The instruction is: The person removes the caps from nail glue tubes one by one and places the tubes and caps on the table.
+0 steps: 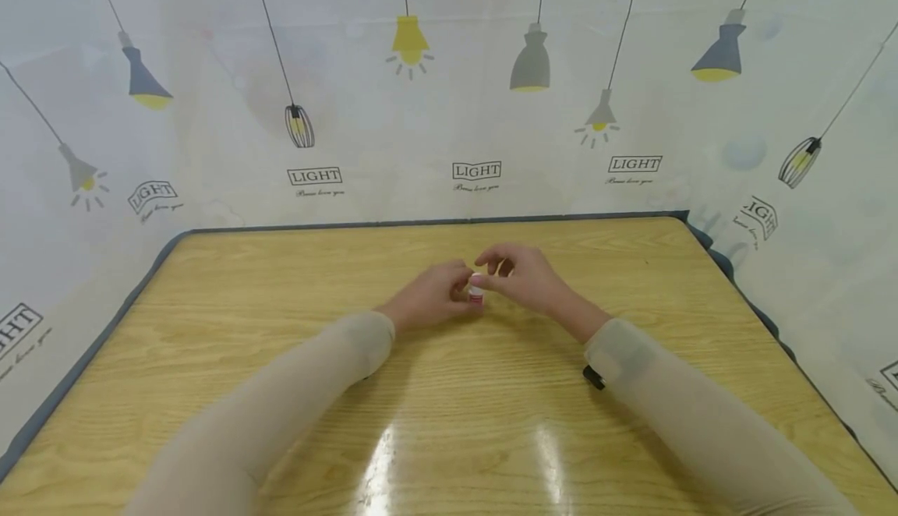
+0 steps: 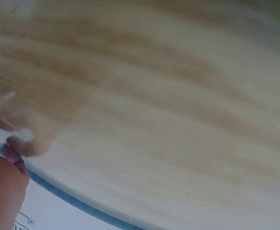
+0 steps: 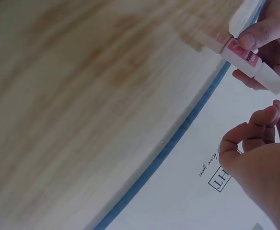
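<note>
A small white bottle with a pink label [image 3: 243, 56] stands upright on the table, its base meeting its own reflection. My left hand [image 1: 438, 294] grips it low down, thumb across the label. Topping the bottle is a white cap [image 3: 269, 78]. Around the cap hovers my right hand [image 1: 526, 278], its bent fingers apart from the thumb. The right thumb overlaps the cap in the head view; whether it touches cannot be told. In the left wrist view, only part of a hand [image 2: 5, 187] shows at the lower left, and the bottle is out of sight.
The glossy wooden table [image 1: 281, 282] has a dark blue edge and reflects light. A small black object [image 1: 593, 377] shows beneath the right sleeve. Behind the table hangs a pale wall covering [image 1: 393, 134] printed with lamps and lettering.
</note>
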